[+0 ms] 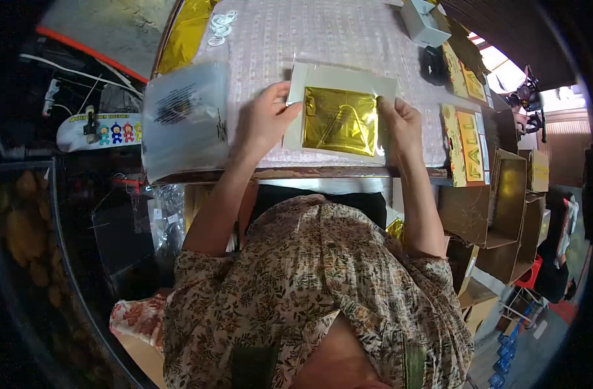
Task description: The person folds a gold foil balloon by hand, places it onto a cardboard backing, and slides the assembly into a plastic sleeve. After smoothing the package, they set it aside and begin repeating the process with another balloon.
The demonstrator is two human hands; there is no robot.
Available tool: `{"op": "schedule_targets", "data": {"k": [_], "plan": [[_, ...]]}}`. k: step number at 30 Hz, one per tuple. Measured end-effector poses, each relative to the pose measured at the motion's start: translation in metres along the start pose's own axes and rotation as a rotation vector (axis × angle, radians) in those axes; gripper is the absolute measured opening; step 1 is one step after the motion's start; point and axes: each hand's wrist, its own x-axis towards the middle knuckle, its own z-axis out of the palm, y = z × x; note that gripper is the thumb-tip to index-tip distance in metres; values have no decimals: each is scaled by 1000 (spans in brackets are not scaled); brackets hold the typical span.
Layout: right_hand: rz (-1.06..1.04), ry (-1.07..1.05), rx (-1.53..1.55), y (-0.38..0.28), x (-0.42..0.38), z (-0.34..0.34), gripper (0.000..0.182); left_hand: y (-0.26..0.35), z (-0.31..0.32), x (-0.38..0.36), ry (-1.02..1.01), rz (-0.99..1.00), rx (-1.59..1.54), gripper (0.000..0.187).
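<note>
A shiny gold foil packet lies over a pale card, which seems to sit in a clear plastic sleeve. My left hand is closed on the left edge of the card and sleeve, thumb in front. At the other side, my right hand pinches the right edge of the packet and card between thumb and fingers. Left of my left hand, a stack of clear plastic bags with printed text lies at the table's edge.
The table has a pale patterned cloth. White cord and gold foil sheeting lie at the upper left. At right are a white box, a black object, "FALL" packages and cardboard boxes. A decorated skateboard is farther left.
</note>
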Motion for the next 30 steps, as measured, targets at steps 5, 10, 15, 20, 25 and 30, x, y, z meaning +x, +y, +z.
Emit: {"op": "schedule_targets", "data": {"k": [5,10,15,20,25,30], "plan": [[-163,-1,-366,11,10,-4,26,-6,-3,-1,285,460,551,40],[-755,166,-1403,-4,-11,28,49,-4,-12,-15,31,475,571,20],[-693,-336,-1447,34,-10,52,72,-5,-10,-16,42,523,603,21],[-699,-331,-1441,39,-13,57,74,-7,-12,-16,16,536,607,22],[-679,-349,-1454,36,-14,59,75,-4,-13,-16,3,536,678,22],[-694,-349,-1513,35,-15,60,69,0,-13,-16,-31,498,698,25]]}}
